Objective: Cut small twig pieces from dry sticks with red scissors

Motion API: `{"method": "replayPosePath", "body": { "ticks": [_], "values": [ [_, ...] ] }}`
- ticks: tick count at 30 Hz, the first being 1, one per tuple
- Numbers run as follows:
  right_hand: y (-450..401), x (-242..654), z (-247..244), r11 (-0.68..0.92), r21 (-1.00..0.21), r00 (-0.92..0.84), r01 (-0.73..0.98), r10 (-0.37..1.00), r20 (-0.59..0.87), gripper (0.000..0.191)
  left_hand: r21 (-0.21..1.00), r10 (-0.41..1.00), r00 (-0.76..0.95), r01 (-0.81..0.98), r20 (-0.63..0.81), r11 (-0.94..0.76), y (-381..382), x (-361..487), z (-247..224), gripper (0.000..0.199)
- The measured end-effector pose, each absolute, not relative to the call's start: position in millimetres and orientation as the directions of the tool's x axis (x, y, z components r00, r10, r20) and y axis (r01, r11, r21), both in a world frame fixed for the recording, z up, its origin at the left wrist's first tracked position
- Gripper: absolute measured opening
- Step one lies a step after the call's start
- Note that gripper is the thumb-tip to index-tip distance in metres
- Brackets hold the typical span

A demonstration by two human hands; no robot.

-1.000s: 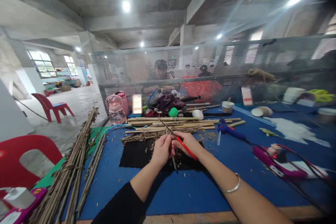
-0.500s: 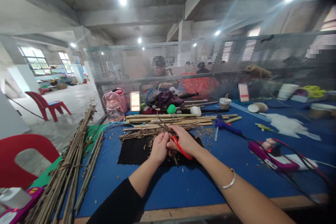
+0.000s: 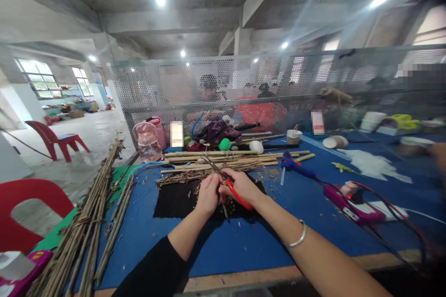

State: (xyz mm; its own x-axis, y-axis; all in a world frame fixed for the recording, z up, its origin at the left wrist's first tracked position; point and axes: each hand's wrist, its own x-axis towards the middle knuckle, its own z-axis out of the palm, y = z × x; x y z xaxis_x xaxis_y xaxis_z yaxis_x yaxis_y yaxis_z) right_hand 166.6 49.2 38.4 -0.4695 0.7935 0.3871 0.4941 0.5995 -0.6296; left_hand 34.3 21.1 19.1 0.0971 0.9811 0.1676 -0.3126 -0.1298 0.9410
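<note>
My right hand (image 3: 244, 189) is closed around red-handled scissors (image 3: 237, 196), whose blades point up and to the left past my fingertips. Close against it, my left hand (image 3: 207, 195) pinches a thin dry twig (image 3: 226, 212); its lower end sticks out below my fingers. Both hands are over a black cloth (image 3: 170, 203) strewn with plant scraps. Just behind them lies a row of dry twigs (image 3: 177, 178), with pale cut sticks (image 3: 195, 159) farther back. My fingers hide most of the twig's upper part.
A long stalk bundle (image 3: 83, 218) lies at left. To the right are a blue glue gun (image 3: 298, 167), a purple power strip (image 3: 343, 204) with cords, and white plastic (image 3: 369, 164). A perforated metal screen (image 3: 167, 83) stands behind, a person beyond it.
The view has turned slightly right, so everything sits a little farther left. The twig's lower end has shifted left beneath my hands. Both hands stay together with the scissors still held.
</note>
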Motion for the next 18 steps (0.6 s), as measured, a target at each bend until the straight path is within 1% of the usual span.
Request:
{"method": "replayPosePath", "body": {
  "ticks": [7, 11, 14, 18],
  "values": [
    [48.3, 167.1, 42.0, 0.589, -0.618, -0.46, 0.521, 0.804, 0.378, 0.043, 0.953, 0.99, 0.037, -0.28, 0.133, -0.117, 22.8, 33.8, 15.9, 0.036],
    [48.9, 167.4, 42.7, 0.597, -0.563, -0.451, 0.571, 0.801, 0.393, 0.04, 0.954, 0.989, 0.01, -0.266, 0.148, -0.14, 23.6, 31.8, 15.5, 0.032],
    [49.8, 168.4, 42.7, 0.603, -0.528, -0.449, 0.598, 0.797, 0.403, 0.041, 0.959, 0.991, 0.027, -0.255, 0.135, -0.124, 23.4, 30.6, 17.1, 0.03],
    [50.9, 171.1, 43.5, 0.601, -0.526, -0.457, 0.601, 0.799, 0.391, 0.042, 0.965, 0.991, 0.063, -0.245, 0.118, -0.099, 23.7, 30.8, 18.2, 0.028]
  ]
}}
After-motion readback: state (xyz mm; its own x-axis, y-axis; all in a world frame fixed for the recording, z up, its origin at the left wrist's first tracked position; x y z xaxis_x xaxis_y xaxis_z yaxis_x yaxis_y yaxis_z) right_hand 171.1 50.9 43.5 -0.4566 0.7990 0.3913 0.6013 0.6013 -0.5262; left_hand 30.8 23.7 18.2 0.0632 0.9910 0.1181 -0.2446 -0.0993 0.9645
